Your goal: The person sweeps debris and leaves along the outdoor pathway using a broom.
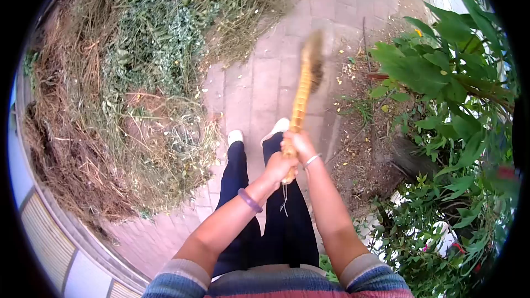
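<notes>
Both of my hands grip a broom (301,96) by its yellowish, ringed handle. My left hand (280,166) is wrapped round the handle near its lower end, where a thin cord (284,201) dangles. Just above it, my right hand (300,145) is closed round the same handle. The broom points away from me, leaning slightly right, and its head is smeared by motion over the paving (265,83).
A large heap of dried and green cut plants (149,77) covers the paving on the left. To the right lies a strip of soil (356,171) with fallen leaves, beside leafy plants (441,72). My shoes (236,136) stand on the bricks below the broom.
</notes>
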### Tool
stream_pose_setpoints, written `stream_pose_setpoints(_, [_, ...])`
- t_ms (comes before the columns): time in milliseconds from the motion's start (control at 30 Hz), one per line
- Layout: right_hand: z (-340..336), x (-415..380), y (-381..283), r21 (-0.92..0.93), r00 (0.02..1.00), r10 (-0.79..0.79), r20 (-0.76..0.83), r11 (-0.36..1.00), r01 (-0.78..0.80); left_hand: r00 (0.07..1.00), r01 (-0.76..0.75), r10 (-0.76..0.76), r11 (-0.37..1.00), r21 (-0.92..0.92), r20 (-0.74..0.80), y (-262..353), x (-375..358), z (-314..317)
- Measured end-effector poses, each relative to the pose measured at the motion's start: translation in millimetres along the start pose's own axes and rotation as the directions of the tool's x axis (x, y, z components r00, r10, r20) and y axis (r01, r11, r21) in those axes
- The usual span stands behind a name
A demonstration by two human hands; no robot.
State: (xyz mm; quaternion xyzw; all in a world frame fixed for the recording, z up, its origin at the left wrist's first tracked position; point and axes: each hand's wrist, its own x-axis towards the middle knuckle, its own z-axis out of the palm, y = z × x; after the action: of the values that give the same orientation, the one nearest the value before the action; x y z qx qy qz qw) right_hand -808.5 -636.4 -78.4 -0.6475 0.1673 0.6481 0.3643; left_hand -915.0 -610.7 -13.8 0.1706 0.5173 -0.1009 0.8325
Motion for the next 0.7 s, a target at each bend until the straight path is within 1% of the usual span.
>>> stream_pose_setpoints(33, [16,9,26,-0.179,0.998,-0.058,0.007,0.982,0.059,0.998,0.008,-0.014,0.996,-0.088,-0.060,-12,-14,-16])
stream_pose_setpoints(67, [37,8,55,-0.350,0.993,-0.111,0.030,0.930,0.114,0.992,0.013,-0.035,0.984,-0.177,-0.123,-31,-41,-31])
stream_pose_setpoints(100, [63,-20,58,-0.380,0.992,-0.052,0.114,0.920,0.092,0.970,-0.062,0.014,0.980,-0.187,-0.244,-47,-64,-37])
stream_pose_setpoints(133, [87,-51,56,-0.412,0.980,-0.003,0.197,0.907,0.085,0.957,-0.075,0.021,0.982,-0.176,-0.289,-50,-91,-40])
stream_pose_setpoints(167, [103,-70,65,-0.320,0.955,0.052,0.291,0.946,0.046,0.909,-0.194,0.095,0.958,-0.211,-0.406,-55,-119,-36])
stream_pose_setpoints(200, [116,-87,73,-0.233,0.916,0.096,0.389,0.972,-0.003,0.914,-0.229,0.122,0.942,-0.246,-0.386,-58,-143,-38])
stream_pose_setpoints(233, [128,-103,79,-0.288,0.891,0.103,0.442,0.957,0.032,0.900,-0.297,0.167,0.911,-0.286,-0.403,-58,-165,-34])
stream_pose_setpoints(267, [139,-122,80,-0.346,0.865,0.111,0.490,0.935,0.076,0.907,-0.335,0.208,0.883,-0.328,-0.366,-62,-190,-33])
stream_pose_setpoints(300, [148,-142,77,-0.446,0.837,0.148,0.527,0.887,0.123,0.920,-0.343,0.226,0.859,-0.379,-0.322,-64,-211,-32])
stream_pose_setpoints(333, [160,-170,69,-0.442,0.821,0.113,0.559,0.879,0.180,0.927,-0.353,0.250,0.834,-0.423,-0.280,-67,-233,-33])
stream_pose_setpoints(367, [168,-198,68,-0.471,0.794,0.142,0.591,0.860,0.197,0.920,-0.388,0.316,0.812,-0.436,-0.231,-70,-258,-30])
stream_pose_setpoints(400, [173,-217,62,-0.441,0.779,0.150,0.609,0.881,0.174,0.897,-0.441,0.399,0.780,-0.445,-0.190,-71,-269,-29])
stream_pose_setpoints(433, [175,-224,62,-0.366,0.750,0.166,0.641,0.924,0.109,0.905,-0.423,0.385,0.762,-0.490,-0.183,-65,-285,-27])
stream_pose_setpoints(467, [178,-228,63,-0.310,0.729,0.180,0.661,0.950,0.046,0.870,-0.486,0.443,0.691,-0.535,-0.218,-68,-286,-27])
stream_pose_setpoints(500, [185,-229,57,-0.336,0.724,0.175,0.667,0.938,0.082,0.872,-0.466,0.461,0.677,-0.570,-0.165,-76,-273,-38])
stream_pose_setpoints(533, [195,-226,58,-0.449,0.765,0.146,0.627,0.871,0.201,0.875,-0.434,0.474,0.670,-0.602,-0.103,-78,-264,-50])
stream_pose_setpoints(600, [216,-236,48,-0.605,0.804,0.069,0.591,0.697,0.385,0.855,-0.410,0.518,0.638,-0.652,-0.030,-62,-287,-58])
stream_pose_setpoints(633, [222,-245,33,-0.567,0.806,0.099,0.583,0.760,0.317,0.849,-0.376,0.527,0.642,-0.668,0.029,-54,-297,-61])
stream_pose_setpoints(667, [224,-257,19,-0.513,0.816,0.122,0.564,0.827,0.230,0.827,-0.404,0.561,0.627,-0.666,0.027,-44,-308,-63])
stream_pose_setpoints(700, [216,-258,15,-0.336,0.783,0.184,0.594,0.941,0.033,0.814,-0.406,0.578,0.634,-0.658,0.054,-36,-322,-60])
